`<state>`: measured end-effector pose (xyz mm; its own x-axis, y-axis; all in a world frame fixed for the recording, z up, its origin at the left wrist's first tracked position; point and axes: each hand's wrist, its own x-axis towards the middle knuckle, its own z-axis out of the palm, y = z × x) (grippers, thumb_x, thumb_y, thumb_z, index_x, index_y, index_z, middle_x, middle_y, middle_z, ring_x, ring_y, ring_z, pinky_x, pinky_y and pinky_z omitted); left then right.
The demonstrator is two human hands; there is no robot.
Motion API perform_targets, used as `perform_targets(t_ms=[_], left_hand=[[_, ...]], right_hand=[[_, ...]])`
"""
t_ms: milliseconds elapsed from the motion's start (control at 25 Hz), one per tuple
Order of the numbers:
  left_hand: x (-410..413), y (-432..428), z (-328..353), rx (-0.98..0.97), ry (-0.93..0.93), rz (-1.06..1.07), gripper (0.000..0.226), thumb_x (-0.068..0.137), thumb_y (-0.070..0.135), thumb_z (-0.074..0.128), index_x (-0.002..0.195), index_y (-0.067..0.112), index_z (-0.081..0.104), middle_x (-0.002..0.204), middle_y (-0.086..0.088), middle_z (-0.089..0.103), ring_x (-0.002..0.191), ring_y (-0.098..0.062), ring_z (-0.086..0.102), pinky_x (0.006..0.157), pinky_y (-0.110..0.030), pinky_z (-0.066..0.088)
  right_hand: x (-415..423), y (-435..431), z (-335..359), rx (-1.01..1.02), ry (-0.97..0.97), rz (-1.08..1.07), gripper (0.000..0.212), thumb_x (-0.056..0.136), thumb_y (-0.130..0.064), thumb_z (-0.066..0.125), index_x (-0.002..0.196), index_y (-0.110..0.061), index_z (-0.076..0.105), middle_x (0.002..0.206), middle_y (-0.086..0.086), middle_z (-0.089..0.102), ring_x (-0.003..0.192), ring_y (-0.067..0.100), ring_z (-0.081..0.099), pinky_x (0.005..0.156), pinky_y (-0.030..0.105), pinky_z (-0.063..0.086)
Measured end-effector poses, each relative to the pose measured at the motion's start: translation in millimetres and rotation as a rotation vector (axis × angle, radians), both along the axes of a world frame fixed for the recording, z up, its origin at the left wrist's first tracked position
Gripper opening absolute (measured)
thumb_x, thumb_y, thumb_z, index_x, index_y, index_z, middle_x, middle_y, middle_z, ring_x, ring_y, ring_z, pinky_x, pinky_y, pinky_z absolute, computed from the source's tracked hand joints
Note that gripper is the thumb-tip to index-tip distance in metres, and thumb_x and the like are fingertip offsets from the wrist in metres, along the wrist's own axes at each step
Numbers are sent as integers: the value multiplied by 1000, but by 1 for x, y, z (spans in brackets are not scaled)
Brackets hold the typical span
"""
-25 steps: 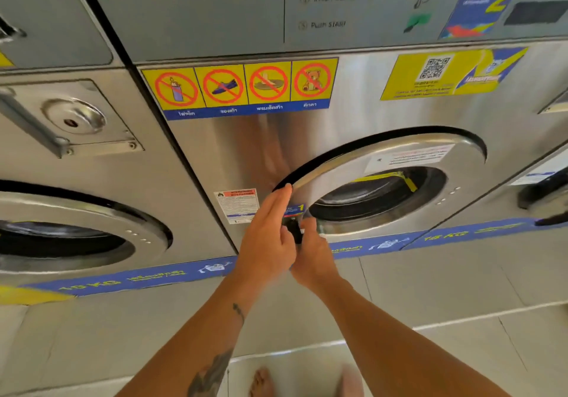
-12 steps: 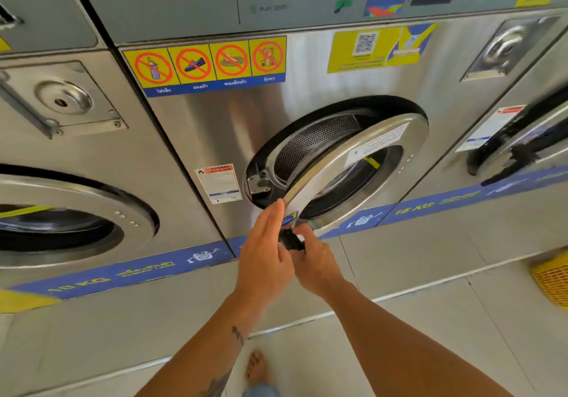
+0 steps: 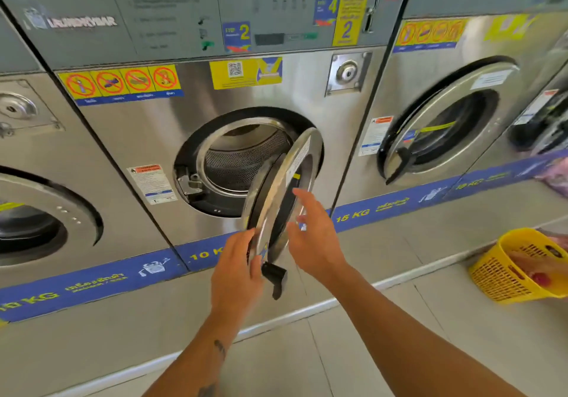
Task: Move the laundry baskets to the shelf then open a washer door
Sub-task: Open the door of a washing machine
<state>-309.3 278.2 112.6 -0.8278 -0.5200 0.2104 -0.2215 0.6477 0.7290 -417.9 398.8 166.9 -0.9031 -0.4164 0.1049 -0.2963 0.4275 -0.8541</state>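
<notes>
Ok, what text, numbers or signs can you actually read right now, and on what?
"10 KG": blue floor strip, left washer.
"10 K", rest hidden by a hand: same strip, middle washer.
"15 KG": strip, right washer.
"2": blue step sticker, control panel.
"4": blue sticker.
"2": yellow sticker.
Brand logo, prohibition signs' captions, QR sticker, warning labels: too blurred.

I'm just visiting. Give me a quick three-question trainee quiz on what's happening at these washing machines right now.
1. True or false: the washer door is shut.
2. Which hand has its grip on the door's edge? A) left hand B) right hand
3. Fill in: the basket at the right is coloured ____.

Key: 1 false, it stands swung out and the drum shows; 2 A, the right hand is open beside the door; 3 yellow.
</notes>
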Motion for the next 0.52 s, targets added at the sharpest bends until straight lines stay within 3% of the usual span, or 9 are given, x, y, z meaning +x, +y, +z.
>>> perform_targets(t_ms=[120, 200, 360, 520], left_hand=[[-4, 28, 9, -25, -26, -75, 54, 92, 18, 55, 143, 27, 39, 141, 4, 48, 126, -16, 49, 96, -27, 45], [-2, 40, 9, -84, -59, -164, 64, 94, 17, 52, 151, 29, 25, 152, 1, 38, 137, -18, 39, 107, -30, 38], [-7, 54, 1, -204, -147, -316, 79, 95, 23, 50, 147, 42, -5, 162, 4, 12, 143, -17, 27, 111, -28, 27], [-26, 78, -5, -275, -163, -377, 90, 89, 29, 57, 150, 43, -7, 163, 2, -2, 147, -19, 16, 116, -32, 22]], right_hand=[[-10, 10, 36, 87, 189, 108, 55, 94, -23, 51, 143, -38, 30, 153, 0, 26, 129, 20, 44, 98, 28, 41], [-14, 13, 42, 181, 170, 125, 51, 95, -27, 51, 143, -32, 35, 158, 5, 17, 134, 28, 41, 99, 32, 41], [-12, 37, 26, 180, 146, 89, 48, 93, -16, 50, 140, -26, 44, 150, 1, 35, 125, 23, 49, 98, 35, 45], [-20, 70, 21, 167, 154, 11, 50, 89, -13, 53, 134, -37, 49, 138, -9, 51, 108, 13, 60, 92, 40, 51]])
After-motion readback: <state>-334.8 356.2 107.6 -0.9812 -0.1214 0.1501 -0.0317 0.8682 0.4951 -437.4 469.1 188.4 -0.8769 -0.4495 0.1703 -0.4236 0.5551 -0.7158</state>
